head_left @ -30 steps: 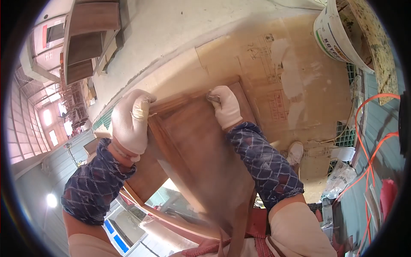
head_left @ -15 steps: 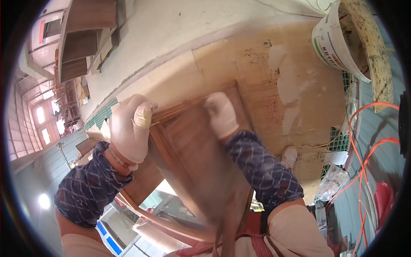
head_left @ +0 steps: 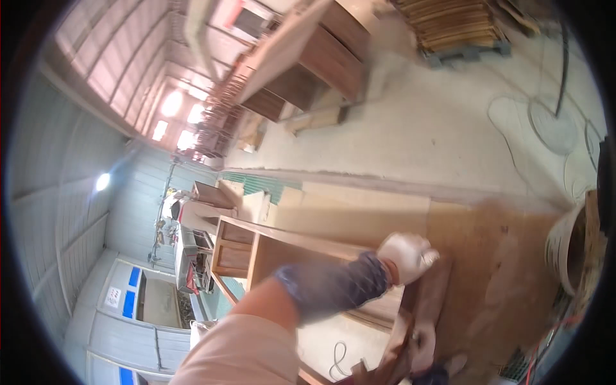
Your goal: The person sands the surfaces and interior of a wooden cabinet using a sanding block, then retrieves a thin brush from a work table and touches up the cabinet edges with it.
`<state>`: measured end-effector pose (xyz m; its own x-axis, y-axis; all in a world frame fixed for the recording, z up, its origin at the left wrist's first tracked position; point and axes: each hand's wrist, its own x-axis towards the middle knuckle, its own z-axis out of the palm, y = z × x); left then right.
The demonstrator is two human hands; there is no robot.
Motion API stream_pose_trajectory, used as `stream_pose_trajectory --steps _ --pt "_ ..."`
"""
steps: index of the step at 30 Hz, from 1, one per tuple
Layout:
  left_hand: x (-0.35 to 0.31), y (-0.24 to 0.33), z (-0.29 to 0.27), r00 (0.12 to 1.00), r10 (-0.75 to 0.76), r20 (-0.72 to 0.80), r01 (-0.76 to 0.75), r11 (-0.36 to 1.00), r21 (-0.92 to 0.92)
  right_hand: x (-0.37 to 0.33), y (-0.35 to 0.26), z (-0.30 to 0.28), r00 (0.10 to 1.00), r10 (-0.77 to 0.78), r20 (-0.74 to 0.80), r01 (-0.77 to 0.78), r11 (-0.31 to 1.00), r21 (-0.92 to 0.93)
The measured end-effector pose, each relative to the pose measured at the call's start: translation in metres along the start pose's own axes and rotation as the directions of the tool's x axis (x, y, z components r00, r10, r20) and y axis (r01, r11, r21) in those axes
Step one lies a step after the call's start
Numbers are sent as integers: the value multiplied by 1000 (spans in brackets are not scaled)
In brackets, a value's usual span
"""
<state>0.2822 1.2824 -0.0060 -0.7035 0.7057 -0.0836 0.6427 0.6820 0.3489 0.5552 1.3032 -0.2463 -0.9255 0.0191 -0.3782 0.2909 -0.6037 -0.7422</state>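
Note:
My left hand (head_left: 407,258), in a white glove, is closed at the far right corner of a brown wooden furniture frame (head_left: 308,239); its fingers are curled over the wood. A blue patterned sleeve covers that forearm, which crosses over the frame. Lower down, my right hand (head_left: 421,350), also gloved, is beside a dark wooden panel (head_left: 434,292) at the frame's right end. Blur hides its fingers and anything in them. The frame has a small panelled section (head_left: 234,249) at its left end.
Brown sheeting (head_left: 494,256) covers the floor at right, where a white bucket (head_left: 561,247) stands. A wooden cabinet (head_left: 308,58) and a stack of boards on a pallet (head_left: 452,25) are farther back. A person (head_left: 192,212) bends at the left.
The view has swung left, bringing the workshop wall and another person into sight. My right hand, earlier blurred on the panel's face, now appears lower at its side. My left hand stays at the corner.

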Motion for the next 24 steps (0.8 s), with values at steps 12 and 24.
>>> stream_pose_trajectory --steps 12,24 --pt "-22 -12 -23 992 -117 36 115 992 59 81 -172 68 951 -308 5 282 867 -411" --pt "-16 -22 -23 951 -303 51 295 946 134 -1 -159 83 996 63 -61 -69 991 -111"
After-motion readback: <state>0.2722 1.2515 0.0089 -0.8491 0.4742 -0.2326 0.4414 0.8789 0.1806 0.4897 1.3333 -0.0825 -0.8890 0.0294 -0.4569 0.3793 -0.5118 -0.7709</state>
